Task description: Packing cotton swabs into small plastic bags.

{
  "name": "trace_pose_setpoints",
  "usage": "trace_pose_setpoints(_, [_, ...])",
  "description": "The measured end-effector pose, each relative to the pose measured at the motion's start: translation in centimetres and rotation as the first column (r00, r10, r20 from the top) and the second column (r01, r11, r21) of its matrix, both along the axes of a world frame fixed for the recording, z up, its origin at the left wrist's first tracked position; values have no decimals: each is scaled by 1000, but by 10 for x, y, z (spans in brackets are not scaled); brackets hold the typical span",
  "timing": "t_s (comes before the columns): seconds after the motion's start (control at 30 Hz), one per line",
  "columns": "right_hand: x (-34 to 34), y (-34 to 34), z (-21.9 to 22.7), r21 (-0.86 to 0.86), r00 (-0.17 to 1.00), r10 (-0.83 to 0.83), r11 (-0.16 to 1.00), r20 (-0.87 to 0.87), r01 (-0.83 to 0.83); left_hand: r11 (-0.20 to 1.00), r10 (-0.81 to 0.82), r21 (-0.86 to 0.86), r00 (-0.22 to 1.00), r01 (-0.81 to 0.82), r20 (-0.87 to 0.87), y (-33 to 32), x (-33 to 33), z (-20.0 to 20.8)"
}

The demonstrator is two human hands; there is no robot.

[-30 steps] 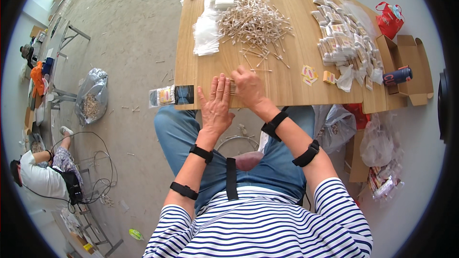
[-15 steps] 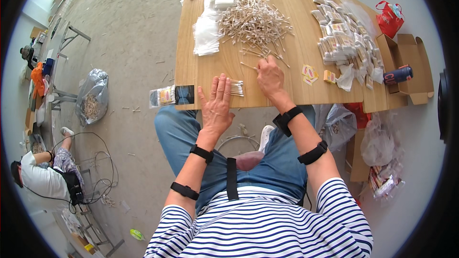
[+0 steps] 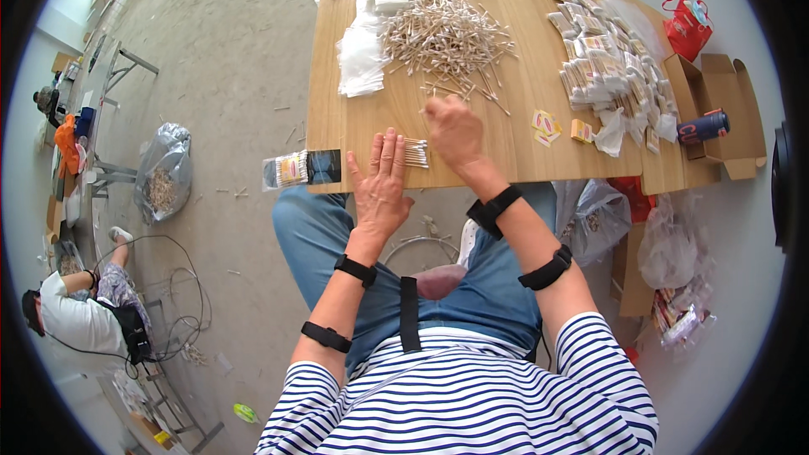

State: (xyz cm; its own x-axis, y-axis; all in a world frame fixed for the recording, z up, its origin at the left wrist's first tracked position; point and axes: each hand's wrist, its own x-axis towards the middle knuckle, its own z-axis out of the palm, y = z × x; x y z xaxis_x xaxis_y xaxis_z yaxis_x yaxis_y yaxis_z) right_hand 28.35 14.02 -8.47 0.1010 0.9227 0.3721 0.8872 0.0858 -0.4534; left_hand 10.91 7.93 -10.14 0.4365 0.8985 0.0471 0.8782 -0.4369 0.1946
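My left hand [image 3: 380, 181] lies flat with its fingers stretched out over a small row of cotton swabs [image 3: 415, 152] near the table's front edge. The swabs' white tips stick out to the right from under the fingers. My right hand [image 3: 456, 133] is closed in a pinch just right of that row, slightly blurred; the cotton swab in it is mostly hidden. Beyond it lies a big loose heap of cotton swabs [image 3: 447, 34]. Left of my left hand, a clear bag of swabs [image 3: 291, 169] sits by a dark piece at the table edge.
Clear plastic bags [image 3: 362, 59] are stacked left of the heap. Filled swab packs [image 3: 598, 63] pile up on the right, near yellow cards [image 3: 546, 128], a small yellow box [image 3: 581, 132], an open carton [image 3: 733, 118] and a dark can [image 3: 703, 130]. A co-worker [image 3: 80, 320] sits far left.
My right hand has moved left and slightly nearer, away from the heap's front edge toward the row of swabs. My left hand has stayed in place.
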Motion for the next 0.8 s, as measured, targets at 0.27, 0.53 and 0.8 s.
trace_pose_setpoints(0.27, [-27,-7,-6,-145,988,145,978,-47,-151,1000,3,25,999,-2,-32,0,0,-4])
trace_pose_setpoints(0.53, [-27,1,-10,-150,952,280,943,-119,-296,1000,16,22,999,-16,-29,0,1,-2])
trace_pose_setpoints(0.8, [0,19,-12,-80,995,86,993,54,-82,1000,-2,10,1000,3,-20,0,1,-1])
